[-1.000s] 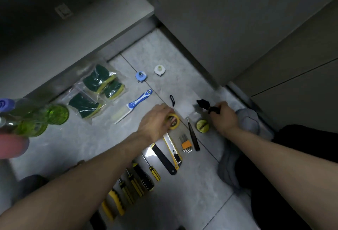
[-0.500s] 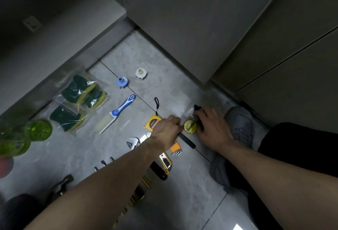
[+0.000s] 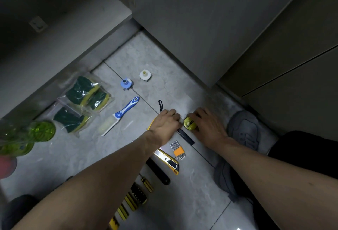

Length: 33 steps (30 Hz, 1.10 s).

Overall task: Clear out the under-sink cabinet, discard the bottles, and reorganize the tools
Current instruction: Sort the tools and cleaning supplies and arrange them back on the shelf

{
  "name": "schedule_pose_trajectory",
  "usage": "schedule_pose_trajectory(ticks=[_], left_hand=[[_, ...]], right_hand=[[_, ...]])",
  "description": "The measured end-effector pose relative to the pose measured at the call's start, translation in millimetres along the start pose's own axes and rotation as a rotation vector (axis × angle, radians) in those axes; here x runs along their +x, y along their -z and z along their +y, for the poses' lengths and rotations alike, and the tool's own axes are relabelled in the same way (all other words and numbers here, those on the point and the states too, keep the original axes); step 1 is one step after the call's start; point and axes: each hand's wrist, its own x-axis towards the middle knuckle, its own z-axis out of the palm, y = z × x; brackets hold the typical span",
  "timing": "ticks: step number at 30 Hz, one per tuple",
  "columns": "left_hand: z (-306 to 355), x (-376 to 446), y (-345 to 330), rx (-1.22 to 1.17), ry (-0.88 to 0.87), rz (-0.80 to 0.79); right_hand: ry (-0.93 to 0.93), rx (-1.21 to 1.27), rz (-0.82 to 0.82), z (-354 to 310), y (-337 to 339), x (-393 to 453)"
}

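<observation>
Tools lie in a row on the grey tile floor [image 3: 64, 156]. My left hand [image 3: 165, 123] lies with bent fingers over a yellow tape measure [image 3: 151, 125]; only its edge and black strap loop [image 3: 160, 104] show. My right hand [image 3: 207, 126] has index finger and thumb around a round yellow-green disc [image 3: 189, 123]. Between the hands lies a black-handled tool [image 3: 186, 137]. Nearer me are an orange hex key set [image 3: 178, 150], a yellow utility knife [image 3: 167, 160], a black-handled blade [image 3: 159, 172] and several yellow-black screwdrivers [image 3: 139, 195]. Green bottles [image 3: 27, 136] stand blurred at the left.
Bagged green-yellow sponges [image 3: 82, 101], a blue-white brush [image 3: 120, 115], a blue fitting [image 3: 126, 83] and a white fitting [image 3: 145, 74] lie further out. The open cabinet door [image 3: 182, 19] stands ahead, the dark cabinet base [image 3: 54, 46] to its left. My grey shoe [image 3: 245, 129] is at the right.
My left hand set the tape measure down and now covers most of it. My right hand came down from holding a black object to the round disc and stays there.
</observation>
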Motion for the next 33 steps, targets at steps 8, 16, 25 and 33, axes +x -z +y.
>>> schedule_pose_trajectory(ticks=[8,16,25,33], left_hand=[[-6,-33,6,-0.262,0.108,0.2],[-36,-145,-5,-0.505,0.507,0.231],[-81,-273,-45,-0.627,1.028,0.254],[-106,-301,-82,-0.711,1.118,0.265]], right_hand=[[-0.602,0.296,-0.009,13,-10,-16],[-0.246,0.374,0.225,-39,27,30],[0.453,0.362,-0.097,-238,-10,97],[0.614,0.361,-0.136,-302,-43,110]])
